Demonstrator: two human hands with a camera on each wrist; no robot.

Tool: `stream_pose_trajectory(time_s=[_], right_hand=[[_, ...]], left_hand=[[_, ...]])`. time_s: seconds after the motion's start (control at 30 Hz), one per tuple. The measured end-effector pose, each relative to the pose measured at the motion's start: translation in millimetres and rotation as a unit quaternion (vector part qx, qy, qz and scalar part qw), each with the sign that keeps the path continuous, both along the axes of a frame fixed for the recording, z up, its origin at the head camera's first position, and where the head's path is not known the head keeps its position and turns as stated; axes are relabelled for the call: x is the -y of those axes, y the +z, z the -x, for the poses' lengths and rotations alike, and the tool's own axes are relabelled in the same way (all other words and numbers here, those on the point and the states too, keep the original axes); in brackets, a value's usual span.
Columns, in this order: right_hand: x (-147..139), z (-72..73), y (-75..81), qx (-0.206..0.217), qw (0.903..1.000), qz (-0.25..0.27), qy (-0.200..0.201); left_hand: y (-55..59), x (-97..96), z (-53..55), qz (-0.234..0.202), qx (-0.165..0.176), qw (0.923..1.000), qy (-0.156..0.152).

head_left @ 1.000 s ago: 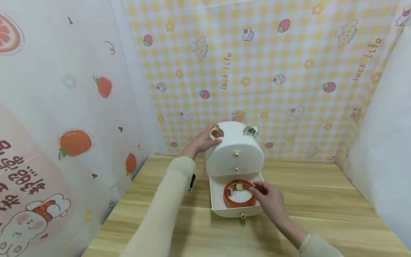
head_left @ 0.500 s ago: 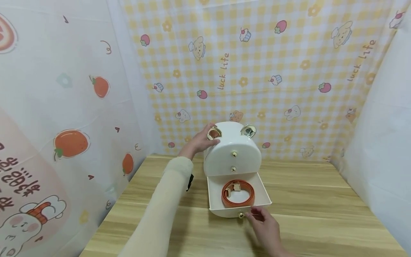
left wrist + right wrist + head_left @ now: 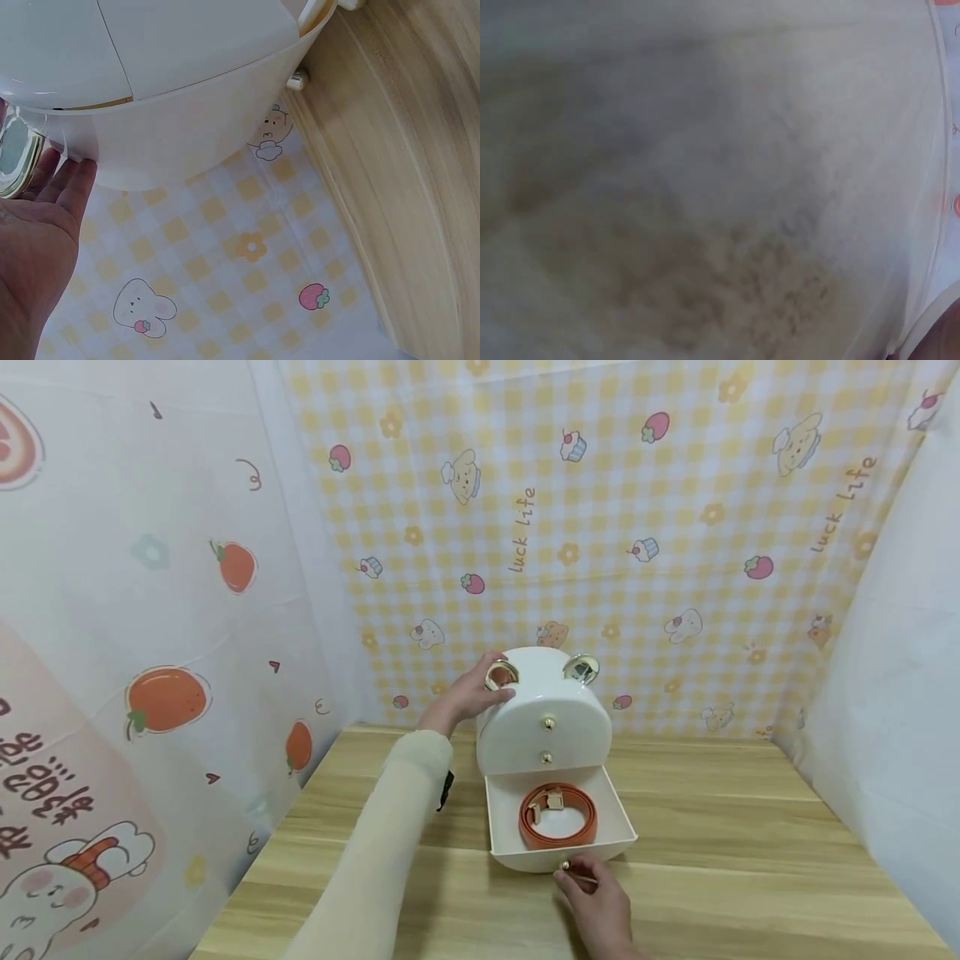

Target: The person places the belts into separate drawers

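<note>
A white rounded storage box (image 3: 510, 747) with gold ears (image 3: 581, 669) stands on the table, its bottom drawer (image 3: 618, 827) pulled out. In the drawer lies a coiled orange belt (image 3: 573, 841) with a gold-toned buckle. My left hand (image 3: 474, 692) rests on the box's upper left side, around the base of the left ear. The left wrist view shows its fingers (image 3: 73, 187) lying straight against the box wall beside the ear (image 3: 19, 154). With thumb and forefinger, my right hand (image 3: 600, 906) pinches the round gold knob (image 3: 565, 865) on the drawer front.
Two more gold knobs (image 3: 549, 724) sit on the box's upper front. The wooden tabletop (image 3: 720, 827) meets a checked cloth (image 3: 660, 652) at the back. Printed cloth (image 3: 247, 652) also hangs at the left. The right wrist view is mostly a blurred pale surface (image 3: 780, 187).
My right hand has moved from beside the belt in the drawer down to the drawer's front and taken the knob. The left hand stays on the box.
</note>
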State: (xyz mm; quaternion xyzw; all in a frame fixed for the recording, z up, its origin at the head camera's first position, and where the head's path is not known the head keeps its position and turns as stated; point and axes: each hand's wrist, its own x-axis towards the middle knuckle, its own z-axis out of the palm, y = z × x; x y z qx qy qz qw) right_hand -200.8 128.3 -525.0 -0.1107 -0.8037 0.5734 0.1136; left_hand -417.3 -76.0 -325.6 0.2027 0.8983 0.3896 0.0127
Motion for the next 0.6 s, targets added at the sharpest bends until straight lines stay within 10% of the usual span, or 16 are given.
stream_pose_trajectory(time_s=[0.6], right_hand=[[2.6,35.2,11.6,-0.004,0.9985,-0.007,-0.054]], left_hand=[[-0.4,-1.4,2.0,-0.002,-0.002,1.0,-0.001]])
